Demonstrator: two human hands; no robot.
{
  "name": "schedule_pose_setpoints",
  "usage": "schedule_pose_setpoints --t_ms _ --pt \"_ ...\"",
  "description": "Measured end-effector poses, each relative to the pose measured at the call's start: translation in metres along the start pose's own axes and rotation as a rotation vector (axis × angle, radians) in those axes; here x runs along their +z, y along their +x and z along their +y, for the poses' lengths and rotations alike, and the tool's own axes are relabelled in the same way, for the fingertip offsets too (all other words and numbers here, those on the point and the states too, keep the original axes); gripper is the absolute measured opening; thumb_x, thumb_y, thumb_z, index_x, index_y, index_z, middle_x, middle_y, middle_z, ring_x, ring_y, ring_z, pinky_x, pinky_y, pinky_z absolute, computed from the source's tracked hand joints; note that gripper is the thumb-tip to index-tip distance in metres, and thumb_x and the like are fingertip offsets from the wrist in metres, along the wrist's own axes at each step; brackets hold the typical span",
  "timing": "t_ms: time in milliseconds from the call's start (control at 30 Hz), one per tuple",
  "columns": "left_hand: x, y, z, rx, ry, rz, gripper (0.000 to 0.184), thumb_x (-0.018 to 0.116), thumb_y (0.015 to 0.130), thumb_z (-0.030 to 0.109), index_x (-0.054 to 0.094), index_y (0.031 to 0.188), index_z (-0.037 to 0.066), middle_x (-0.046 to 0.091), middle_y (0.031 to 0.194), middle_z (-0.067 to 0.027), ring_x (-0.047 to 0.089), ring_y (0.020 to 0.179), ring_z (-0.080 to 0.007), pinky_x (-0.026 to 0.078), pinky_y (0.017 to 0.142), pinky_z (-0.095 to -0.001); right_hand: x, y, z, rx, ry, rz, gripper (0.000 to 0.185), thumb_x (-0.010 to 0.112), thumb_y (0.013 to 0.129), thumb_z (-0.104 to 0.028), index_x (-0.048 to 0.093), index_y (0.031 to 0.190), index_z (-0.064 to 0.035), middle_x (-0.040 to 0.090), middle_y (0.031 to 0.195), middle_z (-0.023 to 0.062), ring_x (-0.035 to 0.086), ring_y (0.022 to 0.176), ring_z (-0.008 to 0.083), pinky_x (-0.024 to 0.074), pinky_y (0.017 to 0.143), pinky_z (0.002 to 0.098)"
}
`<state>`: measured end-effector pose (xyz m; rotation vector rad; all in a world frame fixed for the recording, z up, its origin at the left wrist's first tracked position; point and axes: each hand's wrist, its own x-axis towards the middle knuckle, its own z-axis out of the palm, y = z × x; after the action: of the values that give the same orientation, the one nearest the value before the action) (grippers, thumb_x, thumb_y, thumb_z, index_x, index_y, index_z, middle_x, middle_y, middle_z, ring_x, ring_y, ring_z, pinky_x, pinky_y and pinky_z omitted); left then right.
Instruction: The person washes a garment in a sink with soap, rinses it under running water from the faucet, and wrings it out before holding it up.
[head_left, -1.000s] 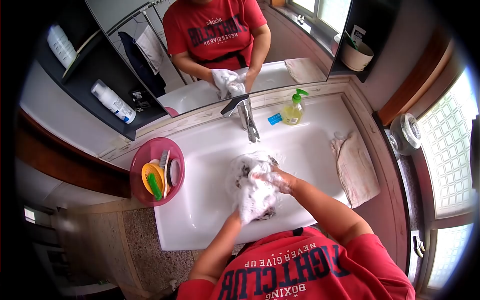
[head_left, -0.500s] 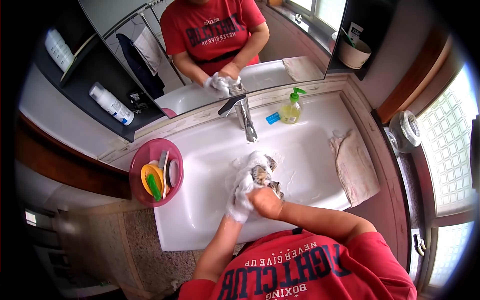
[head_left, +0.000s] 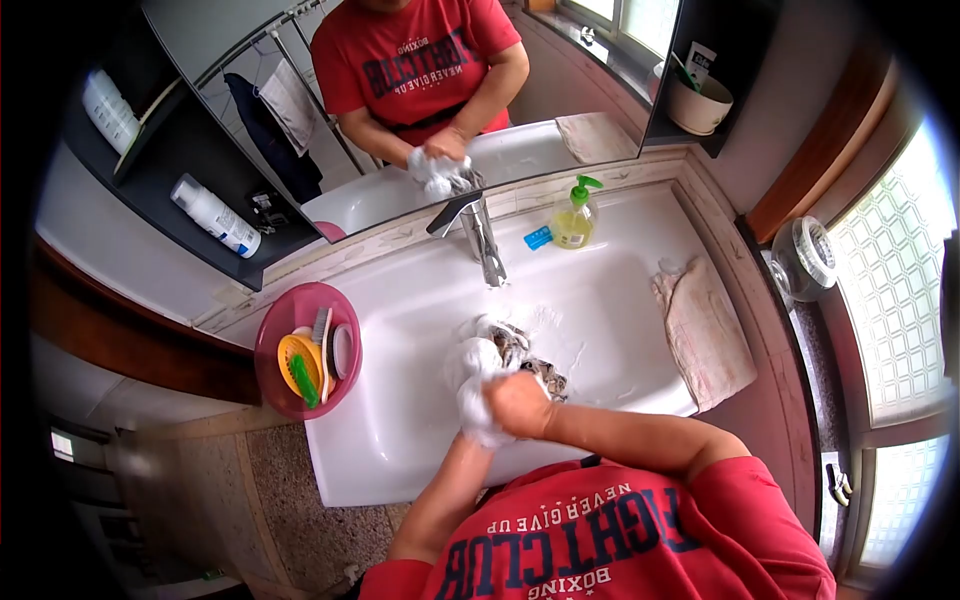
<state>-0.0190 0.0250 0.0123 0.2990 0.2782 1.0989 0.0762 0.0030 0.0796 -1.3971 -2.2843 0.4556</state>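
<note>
1. Far left, a white bottle (head_left: 215, 215) leans on a dark shelf (head_left: 150, 185).
2. At the sink's left edge sits a pink basin (head_left: 271, 345), loaded with a brush (head_left: 325, 355), a yellow piece (head_left: 292, 350) and a green piece (head_left: 304, 381).
3. Over the white sink (head_left: 390, 395), a person in a red shirt (head_left: 590, 545) bends to the work, left hand (head_left: 482, 385) buried in foam (head_left: 477, 355). Lather hides its fingers, so its grip cannot be told.
4. Behind the hands, a chrome tap (head_left: 481, 245) rises below the mirror (head_left: 548, 90), which reflects the person's shirt and arms.
5. The right hand (head_left: 520, 405) presses against the foam-covered left, its fingers curled in a fist around the cloth.
6. The cloth (head_left: 547, 380), dark-patterned and sudsy, lies bunched in the sink, spilling out just beyond the right fist.
7. Near the tap, a blue packet (head_left: 538, 238) lies beside a green-topped soap bottle (head_left: 574, 227).
8. On the sink's right side, a stained rag (head_left: 705, 335) drapes over the rim.
9. Up right, a pale pot (head_left: 698, 108) occupies another shelf (head_left: 735, 65); farther right, a glass jar (head_left: 803, 260) stands near the window (head_left: 890, 300).
</note>
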Motion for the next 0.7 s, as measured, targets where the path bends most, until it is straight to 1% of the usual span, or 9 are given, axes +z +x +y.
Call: schedule_pose_setpoints --t_ms 133,200,233,333,400,467,500,567,700 --pt "-0.011 -0.008 0.003 -0.055 -0.258 -0.075 0.049 0.042 0.095 0.030 0.040 0.135 0.002 0.050 0.128 -0.0119 0.046 0.119 -0.0276 0.035 0.103 -0.0379 0.013 0.001 0.023 0.020 -0.055 0.037 0.009 0.055 0.071 -0.010 0.060 0.078 -0.0068 0.064 0.072 0.0149 0.064 0.064 0.0300 0.0518 0.058 0.0412" --pt "0.081 -0.020 0.028 0.532 1.488 -0.226 0.031 0.052 0.086 0.007 0.056 0.116 0.000 0.056 0.117 -0.0111 0.053 0.110 -0.0260 0.042 0.095 -0.0369 0.021 0.012 0.061 0.296 -0.086 0.026 0.012 0.055 0.074 -0.009 0.059 0.084 -0.0045 0.065 0.080 0.0171 0.065 0.075 0.0326 0.0522 0.066 0.0427" --pt "0.075 -0.020 0.025 0.534 1.487 -0.224 0.031 0.052 0.086 0.007 0.056 0.116 0.000 0.056 0.117 -0.0111 0.053 0.110 -0.0260 0.042 0.095 -0.0369 0.012 0.017 0.066 0.384 -0.006 0.131 0.016 0.055 0.075 -0.009 0.060 0.089 -0.0031 0.065 0.085 0.0186 0.064 0.081 0.0352 0.0516 0.071 0.0433" --pt "0.069 -0.015 0.024 -0.059 0.295 0.371 0.030 0.045 0.091 0.004 0.053 0.119 0.000 0.057 0.115 -0.0079 0.056 0.107 -0.0204 0.045 0.093 -0.0322 0.004 0.016 0.102 0.541 0.193 0.036 0.034 0.063 0.081 -0.025 0.056 0.104 -0.0011 0.064 0.094 0.0195 0.062 0.089 0.0368 0.0493 0.079 0.0418" --pt "0.068 -0.009 0.034 -0.028 0.470 0.273 0.030 0.047 0.091 0.006 0.052 0.120 0.000 0.058 0.115 -0.0078 0.056 0.106 -0.0174 0.047 0.091 -0.0307 -0.010 0.018 0.102 0.583 0.382 0.028 0.040 0.066 0.081 -0.029 0.055 0.108 0.0000 0.064 0.098 0.0199 0.061 0.092 0.0361 0.0485 0.082 0.0406" --pt "0.049 -0.009 0.025 -0.028 0.576 0.236 0.035 0.048 0.087 0.002 0.052 0.121 -0.001 0.059 0.112 -0.0068 0.058 0.102 -0.0151 0.048 0.087 -0.0288 -0.022 0.020 0.087 0.489 1.295 -0.085 0.064 0.065 0.083 -0.043 0.047 0.125 0.0015 0.061 0.112 0.0195 0.058 0.105 0.0243 0.0430 0.093 0.0334" --pt "0.046 -0.009 0.031 -0.211 0.702 0.168 0.043 0.044 0.083 0.000 0.047 0.126 -0.001 0.055 0.117 -0.0070 0.054 0.110 -0.0157 0.045 0.094 -0.0306 -0.015 0.016 0.071 0.613 1.248 -0.006 0.065 0.065 0.083 -0.041 0.043 0.131 -0.0022 0.057 0.122 0.0155 0.051 0.113 0.0198 0.0390 0.099 0.0328" --pt "0.047 -0.021 0.013 -0.167 0.557 0.096 0.047 0.046 0.084 0.001 0.041 0.131 0.000 0.049 0.124 -0.0094 0.049 0.116 -0.0164 0.040 0.100 -0.0323 -0.008 0.017 0.085 0.294 0.661 -0.227 0.069 0.067 0.081 -0.038 0.042 0.133 0.0001 0.057 0.122 0.0154 0.052 0.113 0.0223 0.0383 0.100 0.0330" --pt "0.039 -0.031 0.016 -0.435 0.167 0.224 0.040 0.046 0.092 0.024 0.041 0.127 0.004 0.050 0.123 -0.0150 0.050 0.115 -0.0244 0.038 0.102 -0.0405 0.015 0.013 0.110 0.510 1.310 -0.008 0.043 0.064 0.079 -0.012 0.055 0.118 0.0027 0.064 0.109 0.0156 0.060 0.098 0.0209 0.0461 0.088 0.0330"
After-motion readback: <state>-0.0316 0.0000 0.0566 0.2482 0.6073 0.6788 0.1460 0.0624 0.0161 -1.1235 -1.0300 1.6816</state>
